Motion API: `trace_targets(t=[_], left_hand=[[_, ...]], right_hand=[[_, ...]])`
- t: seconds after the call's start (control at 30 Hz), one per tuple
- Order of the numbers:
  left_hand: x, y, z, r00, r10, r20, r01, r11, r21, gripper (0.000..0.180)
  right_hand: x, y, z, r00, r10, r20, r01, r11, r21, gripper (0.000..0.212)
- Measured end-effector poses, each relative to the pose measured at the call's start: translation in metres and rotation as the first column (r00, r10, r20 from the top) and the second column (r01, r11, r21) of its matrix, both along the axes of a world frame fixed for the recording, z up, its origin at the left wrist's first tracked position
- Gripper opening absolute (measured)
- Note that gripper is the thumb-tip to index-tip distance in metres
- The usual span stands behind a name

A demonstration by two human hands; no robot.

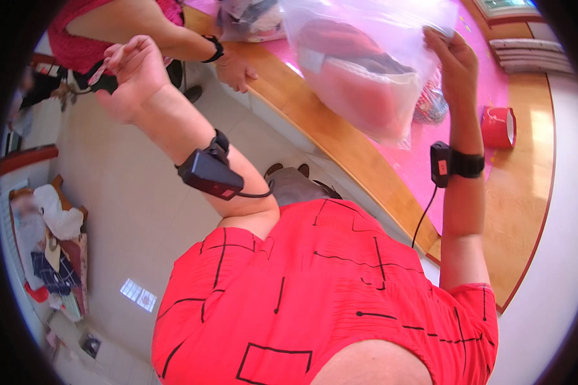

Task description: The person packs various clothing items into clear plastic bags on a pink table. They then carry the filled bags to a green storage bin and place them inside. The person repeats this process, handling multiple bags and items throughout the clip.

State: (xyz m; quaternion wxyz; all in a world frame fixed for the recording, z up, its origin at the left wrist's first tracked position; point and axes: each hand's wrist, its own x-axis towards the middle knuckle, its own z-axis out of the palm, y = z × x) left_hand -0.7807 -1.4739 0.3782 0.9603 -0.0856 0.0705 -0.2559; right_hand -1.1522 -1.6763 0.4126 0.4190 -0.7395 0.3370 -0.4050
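My right hand (453,61) pinches the edge of a translucent plastic bag (401,125), which hangs over the pink-covered surface. Inside the bag are soft-looking red pieces (356,86) with white and grey edging; their exact kind is blurred by the plastic. My left hand (138,77) is raised to the left, palm turned up, with loosely curled fingers apart and nothing visible in the palm. A black device is strapped to each of my forearms.
A pink sheet (430,186) covers much of a wooden platform (327,122). On the platform are a red cylinder (494,127), a patterned bundle (432,102) and another filled bag (250,19). Another person's hand (236,70) rests at its edge. Piled cloth (58,256) lies far left.
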Motion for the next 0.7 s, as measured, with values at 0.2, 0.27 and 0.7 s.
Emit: trace_targets(t=[0.2,0.27,0.7], left_hand=[[0.018,-0.009,-0.010,0.999,-0.004,0.041,0.004,1.000,0.016,0.055],[0.013,-0.015,-0.009,0.999,0.000,0.041,-0.001,0.999,0.039,0.052],[0.011,-0.040,-0.021,0.989,-0.144,-0.012,0.144,0.988,0.057,0.050]], right_hand=[[0.024,-0.001,0.007,0.990,-0.059,-0.132,0.055,0.998,-0.031,0.010],[0.025,-0.008,-0.001,0.997,-0.019,-0.081,0.019,1.000,-0.003,0.011],[0.036,-0.017,-0.010,0.999,-0.041,-0.004,0.041,0.999,-0.002,0.016]])
